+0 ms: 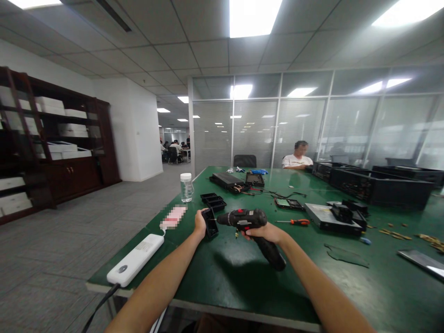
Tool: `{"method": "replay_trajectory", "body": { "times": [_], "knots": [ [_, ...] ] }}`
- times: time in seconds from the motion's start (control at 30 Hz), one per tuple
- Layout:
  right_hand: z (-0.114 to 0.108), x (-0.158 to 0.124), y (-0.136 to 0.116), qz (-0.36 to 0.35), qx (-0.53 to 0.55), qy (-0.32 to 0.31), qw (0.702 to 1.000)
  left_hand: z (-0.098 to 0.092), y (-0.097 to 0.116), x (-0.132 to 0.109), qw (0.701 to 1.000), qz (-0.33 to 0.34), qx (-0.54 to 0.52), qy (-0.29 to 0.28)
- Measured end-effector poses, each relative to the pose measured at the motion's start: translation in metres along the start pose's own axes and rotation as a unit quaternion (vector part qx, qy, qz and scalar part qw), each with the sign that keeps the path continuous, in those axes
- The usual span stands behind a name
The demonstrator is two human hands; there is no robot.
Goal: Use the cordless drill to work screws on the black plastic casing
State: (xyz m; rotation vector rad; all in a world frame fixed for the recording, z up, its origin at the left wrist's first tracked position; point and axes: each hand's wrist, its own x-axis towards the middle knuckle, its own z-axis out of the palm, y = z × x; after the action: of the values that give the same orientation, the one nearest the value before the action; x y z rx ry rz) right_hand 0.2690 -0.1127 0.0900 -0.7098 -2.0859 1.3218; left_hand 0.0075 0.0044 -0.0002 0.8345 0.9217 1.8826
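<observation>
My left hand (200,223) grips a small black plastic tray-like case (210,224), tilted up on its edge with its hollow side towards the right. In my right hand (264,232) is a black cordless drill (244,217) with red accents, held by its handle. The drill's bit points left and reaches the case; whether it touches a screw there is too small to tell. Just behind the case lie similar black trays (213,202) on the green table (208,277).
A white power strip (136,259) and a clear bottle (186,188) line the left edge. To the right lie an orange screwdriver (300,222), an opened device (288,203), a silver drive unit (333,217) and large black chassis (378,187). A person (297,157) sits across the table.
</observation>
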Motion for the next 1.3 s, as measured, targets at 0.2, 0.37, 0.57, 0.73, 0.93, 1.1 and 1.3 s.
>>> {"method": "replay_trajectory", "body": {
  "times": [0.2,0.37,0.57,0.73,0.93,1.1,1.3],
  "knots": [
    [-0.0004,0.0001,0.0011,0.0,0.003,-0.004,1.0,0.0002,0.0024,-0.0016,1.0,-0.003,-0.003,-0.011],
    [0.0001,-0.0002,0.0001,0.0,0.001,0.0,1.0,0.0004,0.0014,-0.0014,1.0,-0.026,-0.008,-0.007],
    [0.0004,-0.0001,-0.0013,-0.011,0.007,-0.004,1.0,0.0001,0.0001,-0.0005,1.0,-0.012,-0.004,-0.008],
    [0.0001,-0.0003,-0.0009,-0.011,0.007,-0.004,1.0,-0.0002,-0.0002,-0.0002,1.0,-0.011,-0.001,-0.002],
    [-0.0011,-0.0003,0.0012,-0.017,0.0,-0.013,1.0,-0.0002,0.0,-0.001,1.0,-0.007,-0.001,-0.005],
    [-0.0002,-0.0007,-0.001,-0.02,0.003,-0.018,1.0,0.0002,0.0011,-0.0015,1.0,-0.012,0.003,-0.007],
    [0.0,0.0001,-0.0025,-0.02,-0.008,-0.015,1.0,-0.0002,-0.0012,0.0013,1.0,-0.018,-0.012,-0.007]
  ]
}}
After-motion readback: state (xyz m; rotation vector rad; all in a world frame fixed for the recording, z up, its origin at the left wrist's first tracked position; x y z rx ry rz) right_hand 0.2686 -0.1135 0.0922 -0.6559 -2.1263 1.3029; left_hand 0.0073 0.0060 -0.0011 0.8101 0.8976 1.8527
